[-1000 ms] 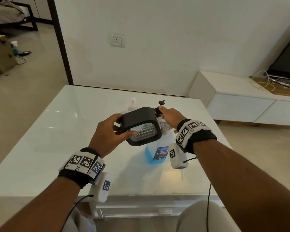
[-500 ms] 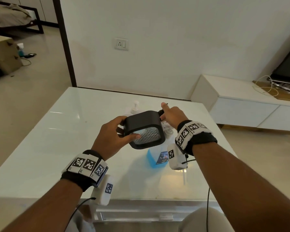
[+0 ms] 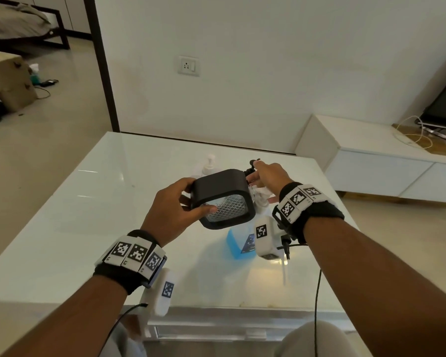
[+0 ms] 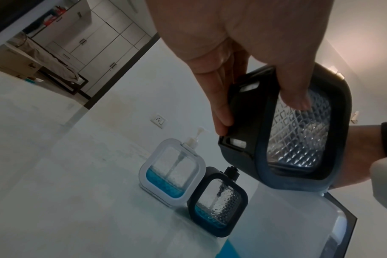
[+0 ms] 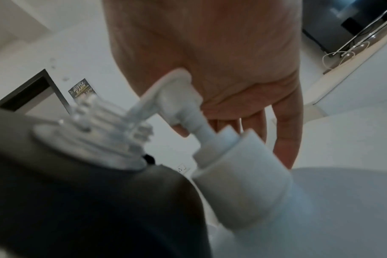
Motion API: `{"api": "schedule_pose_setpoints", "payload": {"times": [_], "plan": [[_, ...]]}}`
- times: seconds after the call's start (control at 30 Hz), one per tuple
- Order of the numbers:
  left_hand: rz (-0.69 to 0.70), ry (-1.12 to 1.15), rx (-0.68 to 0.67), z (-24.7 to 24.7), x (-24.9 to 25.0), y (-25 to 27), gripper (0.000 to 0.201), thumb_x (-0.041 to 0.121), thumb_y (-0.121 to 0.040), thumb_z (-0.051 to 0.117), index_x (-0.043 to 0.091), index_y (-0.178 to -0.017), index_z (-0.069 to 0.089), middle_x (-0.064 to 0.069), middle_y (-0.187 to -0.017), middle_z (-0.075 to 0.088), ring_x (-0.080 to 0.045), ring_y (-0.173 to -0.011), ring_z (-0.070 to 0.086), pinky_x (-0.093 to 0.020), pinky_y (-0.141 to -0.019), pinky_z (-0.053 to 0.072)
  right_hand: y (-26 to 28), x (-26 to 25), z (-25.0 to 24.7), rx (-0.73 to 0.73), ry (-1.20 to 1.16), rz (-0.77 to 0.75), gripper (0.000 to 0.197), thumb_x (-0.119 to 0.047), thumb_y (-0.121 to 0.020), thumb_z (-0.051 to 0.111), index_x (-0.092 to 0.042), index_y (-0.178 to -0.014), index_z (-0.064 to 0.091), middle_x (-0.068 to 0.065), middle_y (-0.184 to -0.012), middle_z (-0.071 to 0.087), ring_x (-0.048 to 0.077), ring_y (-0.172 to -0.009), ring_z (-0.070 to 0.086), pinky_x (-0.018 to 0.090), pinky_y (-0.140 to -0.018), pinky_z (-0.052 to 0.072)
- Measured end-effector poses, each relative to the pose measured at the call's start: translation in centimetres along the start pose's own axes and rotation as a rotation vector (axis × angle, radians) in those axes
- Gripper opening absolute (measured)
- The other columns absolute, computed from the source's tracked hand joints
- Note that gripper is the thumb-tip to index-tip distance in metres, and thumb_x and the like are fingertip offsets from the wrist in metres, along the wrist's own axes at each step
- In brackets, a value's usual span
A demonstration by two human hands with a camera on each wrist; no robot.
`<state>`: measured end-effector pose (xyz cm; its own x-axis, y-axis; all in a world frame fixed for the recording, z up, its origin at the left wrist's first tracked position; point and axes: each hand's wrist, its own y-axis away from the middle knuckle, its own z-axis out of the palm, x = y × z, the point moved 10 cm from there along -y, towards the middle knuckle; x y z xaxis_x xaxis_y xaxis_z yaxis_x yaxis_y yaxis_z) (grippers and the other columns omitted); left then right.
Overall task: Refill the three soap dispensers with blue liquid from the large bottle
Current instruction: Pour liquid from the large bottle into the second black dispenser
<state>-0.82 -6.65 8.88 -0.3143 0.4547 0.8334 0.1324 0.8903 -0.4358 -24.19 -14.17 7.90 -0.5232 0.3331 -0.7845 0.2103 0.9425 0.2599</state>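
Observation:
My left hand (image 3: 195, 198) grips a black-framed square dispenser (image 3: 224, 199) with a diamond-patterned clear window, held tilted above the table. My right hand (image 3: 255, 172) pinches its black pump top (image 3: 252, 164). Directly below stands the large bottle (image 3: 238, 243) of blue liquid, and its white pump (image 5: 210, 129) is close under my right palm. The held dispenser's pale threaded neck (image 5: 104, 139) shows in the right wrist view. Two more dispensers stand together on the table, a white-framed one (image 4: 172, 167) and a black-framed one (image 4: 219, 204). Each has a little blue liquid at the bottom.
The white glass table (image 3: 88, 228) runs to a wall behind. Its near edge is by my knees. A low white TV cabinet (image 3: 384, 163) stands to the right, and there is open floor to the left.
Both hands keep their hold on the raised black dispenser and its pump. The hands barely move; the view itself shifts a little.

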Motion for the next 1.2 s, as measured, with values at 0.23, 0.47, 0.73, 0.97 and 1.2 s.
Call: {"api": "schedule_pose_setpoints", "payload": {"times": [0.23,0.47,0.73,0.97,1.2], "plan": [[-0.010,0.017,0.008,-0.1,-0.3,-0.1,0.054,0.041,-0.065,0.076,0.024,-0.112,0.055,0.014,-0.096,0.062,-0.016,-0.080,0.069,-0.017,-0.065,0.056,-0.5,0.4,-1.0,0.136,0.142,-0.074,0.038,-0.035,-0.096,0.042,-0.014,-0.088,0.073,0.003,-0.091,0.072,0.020,-0.079,0.061,0.038,-0.084,0.050],[-0.013,0.010,0.020,0.0,-0.2,0.0,0.050,0.032,-0.069,0.081,0.025,-0.111,0.055,0.016,-0.095,0.062,-0.012,-0.080,0.068,-0.015,-0.063,0.054,0.7,-0.6,-1.8,0.314,0.356,-0.142,0.049,-0.046,-0.096,0.034,-0.018,-0.087,0.074,0.002,-0.089,0.070,0.023,-0.082,0.062,0.032,-0.067,0.035],[-0.003,-0.016,0.015,-0.2,-0.3,-0.2,0.055,0.045,-0.064,0.076,0.023,-0.110,0.055,0.004,-0.097,0.064,-0.016,-0.079,0.069,-0.022,-0.066,0.058,0.8,-0.5,-0.2,0.024,0.046,0.012,0.034,-0.024,-0.097,0.043,-0.004,-0.097,0.070,-0.006,-0.075,0.066,0.009,-0.067,0.057,0.026,-0.064,0.046],[-0.011,-0.010,0.009,-0.2,-0.6,-0.3,0.055,0.045,-0.065,0.075,0.021,-0.111,0.056,0.003,-0.098,0.064,-0.015,-0.081,0.068,-0.023,-0.067,0.059,1.0,-0.2,0.4,0.038,0.292,-0.026,0.034,-0.019,-0.098,0.044,-0.007,-0.120,0.067,0.019,-0.119,0.062,0.032,-0.101,0.060,0.040,-0.086,0.049],[-0.004,-0.016,-0.006,-0.1,-0.5,-0.3,0.058,0.044,-0.068,0.075,0.016,-0.115,0.056,0.003,-0.100,0.064,-0.016,-0.083,0.068,-0.022,-0.068,0.058,0.6,0.1,0.1,0.094,0.181,0.002,0.032,-0.019,-0.094,0.047,-0.003,-0.114,0.066,0.010,-0.113,0.067,0.027,-0.094,0.060,0.035,-0.076,0.044]]}}
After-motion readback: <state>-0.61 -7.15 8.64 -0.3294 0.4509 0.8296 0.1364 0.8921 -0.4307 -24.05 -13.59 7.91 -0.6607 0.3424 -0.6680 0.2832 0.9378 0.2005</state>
